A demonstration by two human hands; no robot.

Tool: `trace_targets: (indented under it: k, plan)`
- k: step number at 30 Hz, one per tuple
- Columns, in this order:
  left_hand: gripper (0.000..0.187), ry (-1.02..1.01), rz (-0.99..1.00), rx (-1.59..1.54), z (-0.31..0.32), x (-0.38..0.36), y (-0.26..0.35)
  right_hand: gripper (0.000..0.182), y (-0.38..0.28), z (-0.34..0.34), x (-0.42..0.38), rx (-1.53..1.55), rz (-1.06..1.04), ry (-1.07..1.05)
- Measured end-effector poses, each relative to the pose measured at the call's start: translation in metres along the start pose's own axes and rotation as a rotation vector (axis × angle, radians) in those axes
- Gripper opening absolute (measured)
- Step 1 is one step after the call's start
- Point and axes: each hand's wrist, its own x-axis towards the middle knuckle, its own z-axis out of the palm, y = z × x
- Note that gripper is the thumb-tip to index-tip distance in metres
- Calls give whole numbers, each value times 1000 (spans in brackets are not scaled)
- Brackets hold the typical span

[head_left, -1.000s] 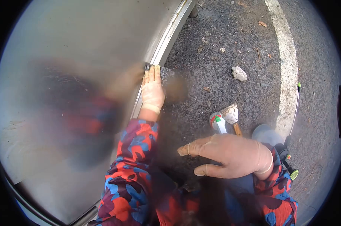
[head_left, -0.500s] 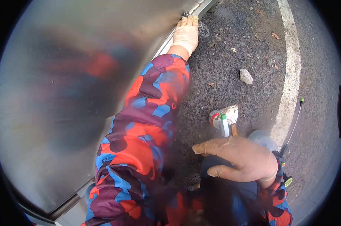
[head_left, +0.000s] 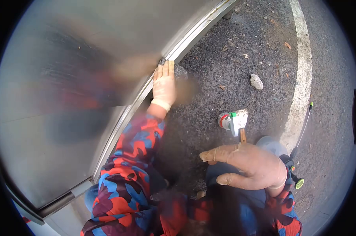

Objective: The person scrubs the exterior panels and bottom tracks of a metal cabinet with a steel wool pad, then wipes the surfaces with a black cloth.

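Note:
My left hand [head_left: 164,86], in a thin pale glove, lies along the metal ledge [head_left: 193,34] at the foot of a large shiny metal panel [head_left: 64,129]. Its fingers are together and press a grey, wiry scouring pad [head_left: 180,71] to the ledge; most of the pad is hidden under them. Over my bent knee rests my gloved right hand [head_left: 250,167], its thumb and forefinger apart and nothing between them. Just beyond it on the asphalt are a white spray head with a green tip [head_left: 236,124] and a scraper [head_left: 243,117] with a wooden handle.
A round item with a red ring [head_left: 224,120] stands by the scraper. Behind my right hand is a translucent container [head_left: 273,145]. A thin wand with a green tip [head_left: 305,122] slants at the right. A stone [head_left: 256,82] lies near the white painted line [head_left: 302,59].
My left hand has slid back along the ledge toward me, down and left in view, with the scouring pad. My right hand has stayed on the knee.

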Motion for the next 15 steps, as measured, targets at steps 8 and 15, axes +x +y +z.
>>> trace_targets:
  k: [8, 15]
  plan:
    - [53, 113, 93, -105, 30, 115, 43, 52, -14, 13, -4, 33, 89, -67]
    - [61, 122, -75, -60, -16, -71, -31, 53, -18, 24, 0, -30, 41, -40]
